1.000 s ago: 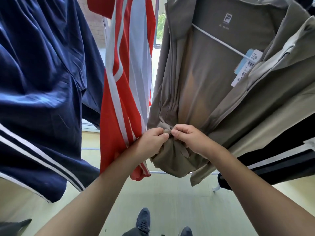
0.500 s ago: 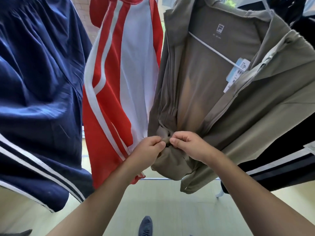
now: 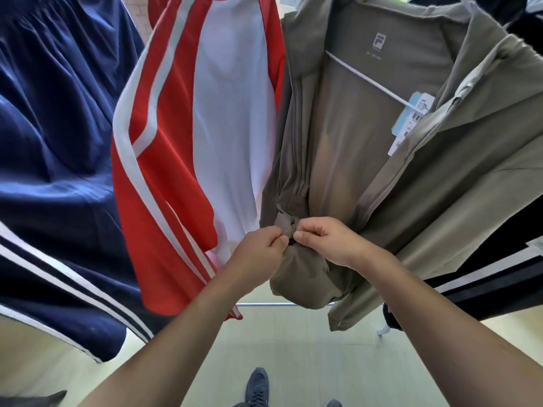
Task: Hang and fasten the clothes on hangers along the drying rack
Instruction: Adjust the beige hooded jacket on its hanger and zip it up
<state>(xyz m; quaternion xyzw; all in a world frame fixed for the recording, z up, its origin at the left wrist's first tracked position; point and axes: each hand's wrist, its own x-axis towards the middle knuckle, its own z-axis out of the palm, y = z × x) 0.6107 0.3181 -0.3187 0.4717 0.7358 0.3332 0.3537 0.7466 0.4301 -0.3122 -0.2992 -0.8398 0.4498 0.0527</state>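
An olive-grey zip jacket point(image 3: 367, 148) hangs open on a white hanger point(image 3: 367, 77), with paper tags point(image 3: 411, 118) dangling inside it. Both front edges meet at the bottom hem. My left hand point(image 3: 261, 248) pinches the left edge of the hem there. My right hand point(image 3: 329, 239) pinches the right edge, fingertips almost touching the left hand's. A small dark zipper part point(image 3: 291, 242) shows between them. The hem bunches below my hands.
A red and white striped garment point(image 3: 191, 148) hangs just left of the jacket. A navy garment with white stripes point(image 3: 53, 160) fills the left. A black garment with white stripes point(image 3: 484, 280) hangs at right. A rack bar point(image 3: 264, 304) runs low behind; my shoes point(image 3: 257, 386) stand on pale floor.
My hands stay pinched together at the jacket's bottom hem. The view has tilted up, so the garments and hands sit lower and the red garment shows more of its white panel.
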